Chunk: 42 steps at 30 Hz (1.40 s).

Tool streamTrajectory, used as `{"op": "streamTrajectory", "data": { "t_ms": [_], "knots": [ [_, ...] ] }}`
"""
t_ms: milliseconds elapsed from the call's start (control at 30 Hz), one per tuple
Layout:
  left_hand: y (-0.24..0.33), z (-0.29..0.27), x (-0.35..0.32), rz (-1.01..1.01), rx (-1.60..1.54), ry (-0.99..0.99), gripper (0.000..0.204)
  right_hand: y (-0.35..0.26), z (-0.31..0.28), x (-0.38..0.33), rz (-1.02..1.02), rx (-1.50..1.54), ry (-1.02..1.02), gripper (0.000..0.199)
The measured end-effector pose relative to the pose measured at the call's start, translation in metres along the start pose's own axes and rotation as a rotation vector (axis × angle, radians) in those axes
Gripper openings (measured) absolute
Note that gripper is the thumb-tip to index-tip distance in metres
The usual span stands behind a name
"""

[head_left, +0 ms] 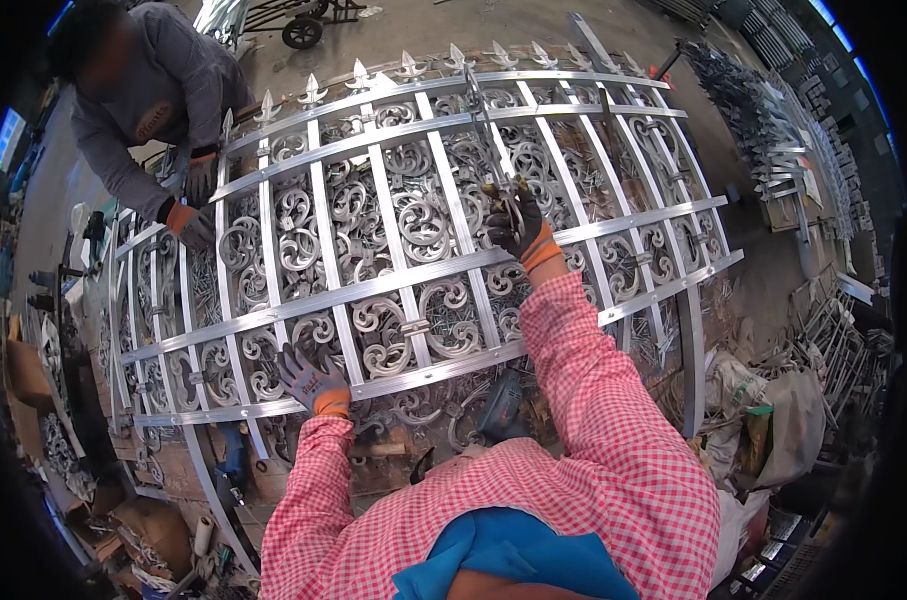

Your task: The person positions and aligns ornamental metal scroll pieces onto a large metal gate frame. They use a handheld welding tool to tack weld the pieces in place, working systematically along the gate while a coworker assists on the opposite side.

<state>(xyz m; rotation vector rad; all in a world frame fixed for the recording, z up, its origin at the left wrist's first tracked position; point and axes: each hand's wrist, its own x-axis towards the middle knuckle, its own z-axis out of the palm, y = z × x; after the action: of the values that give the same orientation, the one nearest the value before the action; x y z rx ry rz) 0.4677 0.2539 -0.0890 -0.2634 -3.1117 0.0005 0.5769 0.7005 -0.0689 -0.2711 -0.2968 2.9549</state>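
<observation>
A silver metal fence panel with upright bars, cross rails and spear-shaped tips lies flat in front of me. My left hand, in a grey glove with an orange cuff, rests on its near rail with the fingers spread. Over the panel's middle, my right hand in a dark glove is closed around a long, narrow metal tool pointing away from me. Its exact kind is unclear. Scroll ornaments sit between the bars, and loose scrolls show beneath them.
At the far left a co-worker in a grey top has both gloved hands at the panel's left end. A power drill lies by the near edge. Stacked metal parts stand right, sacks lower right, a wheeled cart beyond.
</observation>
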Motion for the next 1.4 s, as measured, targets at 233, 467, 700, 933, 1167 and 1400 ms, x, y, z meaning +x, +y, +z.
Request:
{"op": "streamTrajectory", "data": {
  "t_ms": [233,467,700,933,1167,1400],
  "knots": [
    [-0.004,0.004,-0.002,-0.016,0.008,0.047,0.064,-0.008,0.0,0.0,0.124,-0.044,-0.057,0.05],
    [0.001,0.001,0.001,-0.002,0.05,0.002,0.067,-0.015,-0.011,0.01,0.018,0.023,0.327,0.045],
    [0.004,0.002,0.003,0.036,0.009,0.02,0.067,-0.002,-0.014,0.007,0.002,-0.089,0.501,0.045],
    [0.004,0.001,0.003,0.021,0.028,-0.016,0.064,-0.003,0.011,0.012,0.074,0.061,0.191,0.05],
    [0.0,-0.007,0.002,0.002,0.084,-0.122,0.059,0.009,0.016,0.023,0.01,-0.009,0.329,0.04],
    [0.007,-0.008,0.0,0.056,0.12,-0.038,0.043,0.028,-0.031,0.041,-0.476,-1.31,0.913,0.039]
  ]
}}
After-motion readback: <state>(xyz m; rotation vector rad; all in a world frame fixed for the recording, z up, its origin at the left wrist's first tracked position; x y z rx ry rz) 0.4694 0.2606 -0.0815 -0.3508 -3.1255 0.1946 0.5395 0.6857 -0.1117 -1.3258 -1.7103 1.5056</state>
